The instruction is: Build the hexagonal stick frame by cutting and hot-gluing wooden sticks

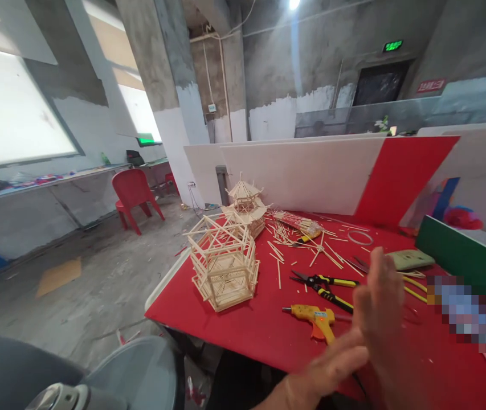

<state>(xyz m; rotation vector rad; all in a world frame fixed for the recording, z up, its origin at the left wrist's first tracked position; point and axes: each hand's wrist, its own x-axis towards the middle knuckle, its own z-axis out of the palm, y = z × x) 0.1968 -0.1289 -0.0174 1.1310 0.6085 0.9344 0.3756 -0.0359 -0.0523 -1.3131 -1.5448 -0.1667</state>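
Glue gun (309, 314) yellow, trigger (318, 332) orange; pliers (311, 281) black-yellow; tabletop (234, 330) red.

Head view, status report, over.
Left hand, right hand: close together, blurred, nothing seen held. Stick frame: standing on red table. Glue gun, yellow-black tool: to its right.

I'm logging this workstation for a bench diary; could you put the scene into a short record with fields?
Left hand: left hand, blurred, nothing visibly held
Right hand: right hand, blurred, fingers up, close to the left; nothing visibly held
Nearby tools: yellow glue gun, nozzle leftward; yellow-and-black-handled cutters beyond it
Models: open stick frame; roofed stick pavilion behind it
Material: loose thin sticks, scattered
Surface: red tabletop
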